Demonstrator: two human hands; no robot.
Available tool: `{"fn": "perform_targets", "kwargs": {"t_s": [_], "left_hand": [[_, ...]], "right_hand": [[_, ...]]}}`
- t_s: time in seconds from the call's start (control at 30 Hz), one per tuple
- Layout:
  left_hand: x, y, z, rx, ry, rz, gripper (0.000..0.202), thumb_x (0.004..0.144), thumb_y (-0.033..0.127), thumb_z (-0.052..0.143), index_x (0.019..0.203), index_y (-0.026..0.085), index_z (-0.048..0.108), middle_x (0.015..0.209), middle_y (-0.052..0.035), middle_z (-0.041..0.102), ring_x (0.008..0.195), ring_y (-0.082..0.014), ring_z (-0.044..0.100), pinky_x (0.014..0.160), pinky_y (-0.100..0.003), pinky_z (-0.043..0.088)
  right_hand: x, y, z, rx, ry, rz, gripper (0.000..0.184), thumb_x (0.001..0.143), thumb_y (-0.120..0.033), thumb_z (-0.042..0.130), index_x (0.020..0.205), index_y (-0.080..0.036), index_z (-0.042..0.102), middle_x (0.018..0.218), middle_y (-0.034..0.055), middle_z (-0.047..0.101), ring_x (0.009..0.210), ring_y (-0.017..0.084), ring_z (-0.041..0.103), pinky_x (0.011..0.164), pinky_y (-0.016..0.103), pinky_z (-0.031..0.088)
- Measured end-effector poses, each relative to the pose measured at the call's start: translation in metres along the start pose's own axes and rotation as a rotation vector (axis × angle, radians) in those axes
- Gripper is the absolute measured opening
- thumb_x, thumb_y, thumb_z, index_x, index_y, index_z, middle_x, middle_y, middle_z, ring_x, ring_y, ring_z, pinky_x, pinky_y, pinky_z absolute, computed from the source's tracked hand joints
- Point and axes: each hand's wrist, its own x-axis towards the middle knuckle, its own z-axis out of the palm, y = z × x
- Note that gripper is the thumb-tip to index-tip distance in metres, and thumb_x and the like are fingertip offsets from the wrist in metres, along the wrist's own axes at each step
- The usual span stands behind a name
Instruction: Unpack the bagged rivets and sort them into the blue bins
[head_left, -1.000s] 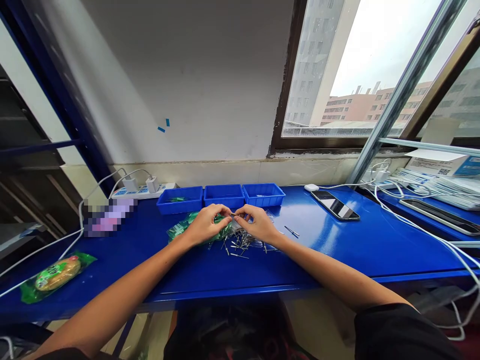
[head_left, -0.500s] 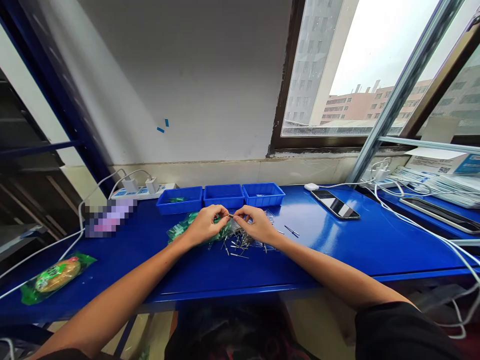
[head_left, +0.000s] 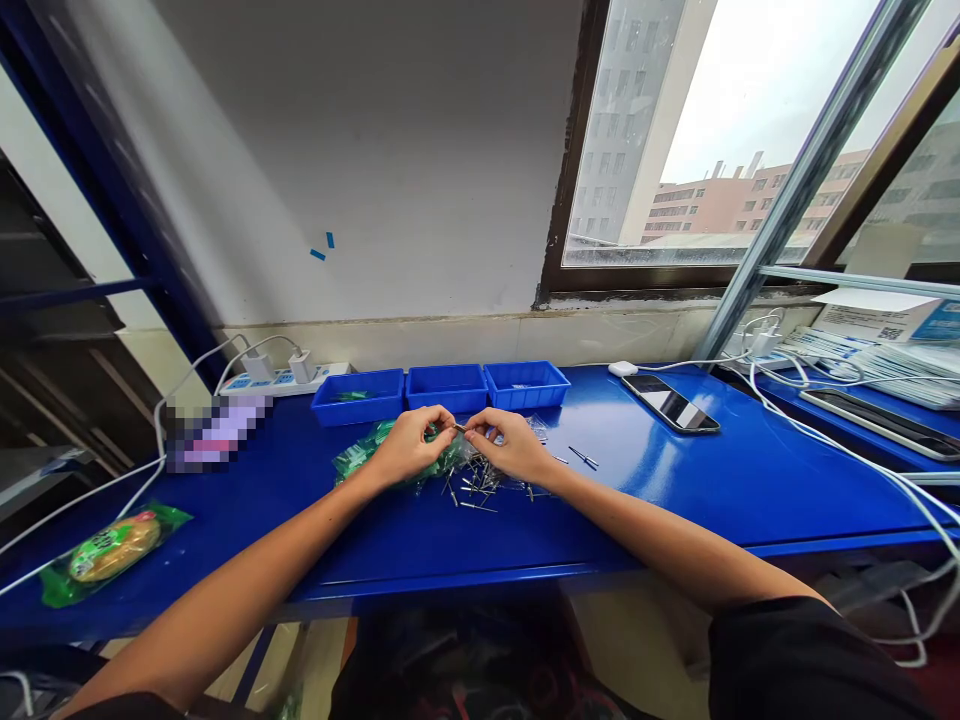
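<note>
My left hand (head_left: 407,447) and my right hand (head_left: 511,447) meet over the middle of the blue table (head_left: 420,550). Between their pinched fingertips is a small thin piece (head_left: 460,428), too small to name. Just below the hands lies a loose heap of metal blind rivets (head_left: 477,486), partly covered by my right hand. Green plastic packets (head_left: 358,455) lie under and beside my left hand. Clear plastic bags (head_left: 538,430) show behind my right hand. Two stray rivets (head_left: 583,458) rest to the right of the heap.
Behind the hands stand three blue bins: the left bin (head_left: 358,408) holds something green, then a middle bin (head_left: 447,398) and a right bin (head_left: 526,394). A phone (head_left: 670,403) lies right, wrapped bread (head_left: 116,548) left. White cables (head_left: 840,450) cross the right side.
Both hands keep pinching the small piece at nearly the same spot, its angle slightly altered. The whole view has shifted a little.
</note>
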Motion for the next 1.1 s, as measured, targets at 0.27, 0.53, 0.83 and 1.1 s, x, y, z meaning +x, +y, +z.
{"fn": "perform_targets", "kwargs": {"t_s": [0.27,0.53,0.83,1.1], "left_hand": [[-0.0016,0.0043,0.0024,0.012,-0.003,0.001,0.010,0.077,0.023,0.050,0.073,0.016,0.056,0.071,-0.0006,0.060,0.064,-0.0129,0.052,0.055,-0.023,0.035],[-0.0013,0.0037,0.0029,0.006,-0.006,-0.010,0.012,0.079,0.025,0.050,0.075,0.016,0.056,0.071,-0.0006,0.060,0.064,-0.0128,0.052,0.057,-0.023,0.037],[-0.0019,0.0045,0.0026,-0.049,-0.040,-0.028,0.016,0.083,0.028,0.047,0.082,0.016,0.057,0.076,-0.0009,0.061,0.071,-0.0138,0.055,0.062,-0.024,0.040],[-0.0017,0.0083,0.0011,-0.076,-0.003,-0.039,0.015,0.081,0.027,0.048,0.076,0.015,0.056,0.072,-0.0001,0.060,0.066,-0.0124,0.053,0.060,-0.023,0.039]], "right_hand": [[0.0001,-0.0030,-0.0020,-0.034,0.029,-0.063,0.007,0.077,-0.017,0.055,0.074,-0.017,0.061,0.067,0.0006,0.061,0.060,0.011,0.054,0.057,0.024,0.042],[-0.0005,-0.0037,-0.0017,-0.038,0.058,-0.054,0.010,0.079,-0.016,0.054,0.071,-0.017,0.060,0.065,0.0003,0.062,0.058,0.011,0.053,0.056,0.024,0.041],[-0.0001,-0.0043,-0.0034,-0.043,0.052,-0.027,0.010,0.080,-0.017,0.055,0.070,-0.018,0.059,0.065,0.0007,0.062,0.058,0.011,0.053,0.056,0.025,0.041],[0.0003,-0.0012,-0.0013,-0.027,-0.009,-0.004,0.006,0.079,-0.019,0.055,0.077,-0.017,0.061,0.068,0.0008,0.063,0.059,0.011,0.054,0.056,0.024,0.042]]}}
